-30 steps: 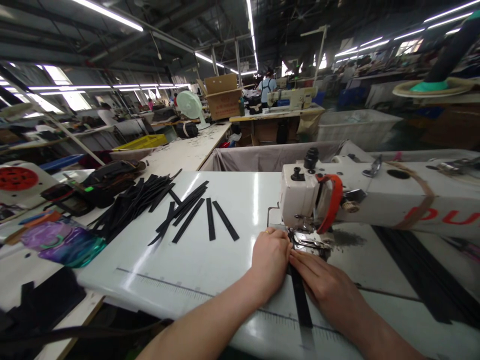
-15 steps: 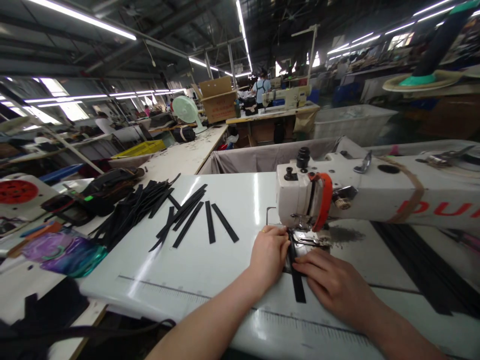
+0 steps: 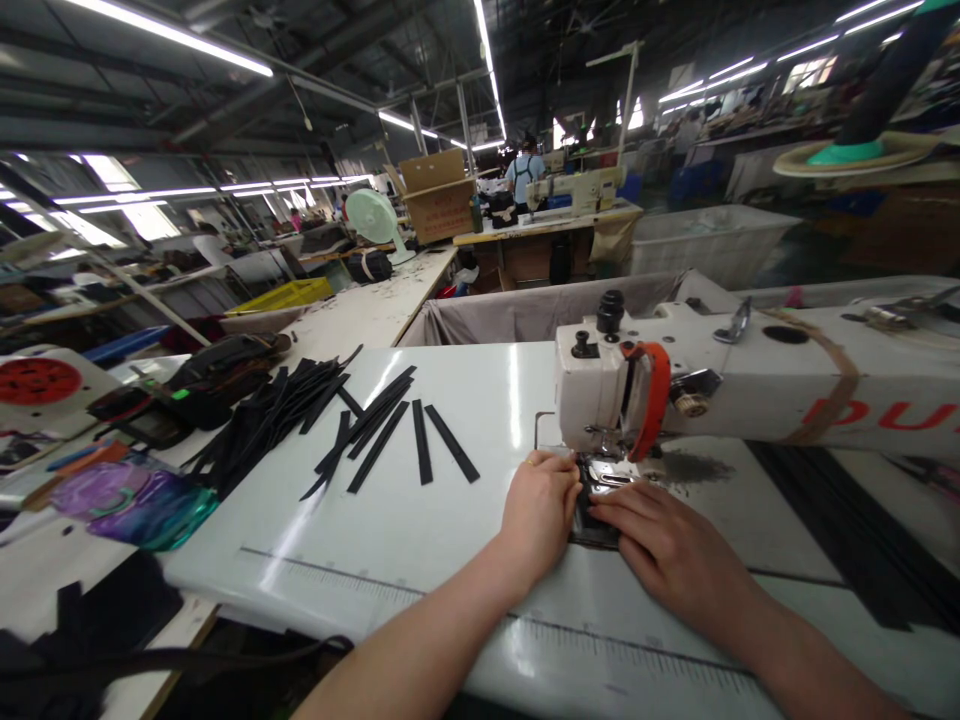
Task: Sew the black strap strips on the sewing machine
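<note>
Just in front of the sewing machine's (image 3: 600,385) needle area, my left hand (image 3: 538,510) is closed with its fingertips pressed on a black strip (image 3: 583,495). Only a short part of that strip shows between my hands, and its far end is hidden by the fingers and the machine head. From the right, my right hand (image 3: 660,530) has its fingers together, with the fingertips on the strip's near part beside the metal plate. Left of my hands, several loose black strips (image 3: 421,442) lie on the pale, glossy table (image 3: 480,540).
A heap of black strips (image 3: 277,415) lies at the table's left side. Long black pieces (image 3: 840,530) lie under the machine arm at right. A purple and teal pouch (image 3: 135,500) rests on the left bench. Behind stand a green fan (image 3: 373,217) and a carton (image 3: 439,205).
The black strip has slid forward under the machine head; its near end, which stuck out toward me, no longer shows. My right hand has shifted slightly forward, while my left hand stays about in place.
</note>
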The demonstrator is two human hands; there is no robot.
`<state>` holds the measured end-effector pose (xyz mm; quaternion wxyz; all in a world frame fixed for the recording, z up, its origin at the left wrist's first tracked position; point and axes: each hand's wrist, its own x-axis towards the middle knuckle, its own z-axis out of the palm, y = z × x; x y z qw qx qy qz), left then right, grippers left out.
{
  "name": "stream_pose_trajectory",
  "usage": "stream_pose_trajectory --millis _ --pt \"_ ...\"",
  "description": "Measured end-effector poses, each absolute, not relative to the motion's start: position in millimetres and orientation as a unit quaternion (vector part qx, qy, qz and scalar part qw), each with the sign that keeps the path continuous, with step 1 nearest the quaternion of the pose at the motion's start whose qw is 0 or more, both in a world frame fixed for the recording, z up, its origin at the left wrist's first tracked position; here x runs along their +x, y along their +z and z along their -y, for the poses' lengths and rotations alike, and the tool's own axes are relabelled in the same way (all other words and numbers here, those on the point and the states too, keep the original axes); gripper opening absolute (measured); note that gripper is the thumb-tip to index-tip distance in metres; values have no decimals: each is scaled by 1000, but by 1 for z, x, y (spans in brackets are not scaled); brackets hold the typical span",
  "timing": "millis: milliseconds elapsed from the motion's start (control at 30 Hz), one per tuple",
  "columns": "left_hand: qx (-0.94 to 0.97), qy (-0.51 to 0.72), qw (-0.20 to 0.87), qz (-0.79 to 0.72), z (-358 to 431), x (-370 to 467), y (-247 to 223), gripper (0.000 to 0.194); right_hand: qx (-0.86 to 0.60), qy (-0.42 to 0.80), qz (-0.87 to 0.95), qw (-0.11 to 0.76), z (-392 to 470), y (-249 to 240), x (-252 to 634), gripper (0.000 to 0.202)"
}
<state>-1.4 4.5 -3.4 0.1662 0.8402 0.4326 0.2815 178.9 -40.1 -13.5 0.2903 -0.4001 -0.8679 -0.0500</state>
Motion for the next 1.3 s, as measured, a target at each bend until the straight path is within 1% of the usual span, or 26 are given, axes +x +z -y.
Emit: stream_pose_trajectory --millis 200,333,667,833,1100,1300 --pt "850 269 152 -428 -4 -1 -3 24 -423 -84 867 250 35 -18 177 37" --pt "853 261 151 -426 -3 -1 -2 26 -432 -101 866 230 37 -18 174 38" --pt "848 270 138 -434 -4 2 -4 26 -437 -117 862 230 38 -18 173 39" --pt "855 251 130 -434 -5 3 -1 28 -436 -127 864 218 37 -20 173 41" --pt "868 233 119 -422 -6 4 3 31 -449 -111 863 204 36 -20 171 36" --pt "860 255 142 -418 -5 1 -2 24 -434 -109 866 222 37 -21 172 36"
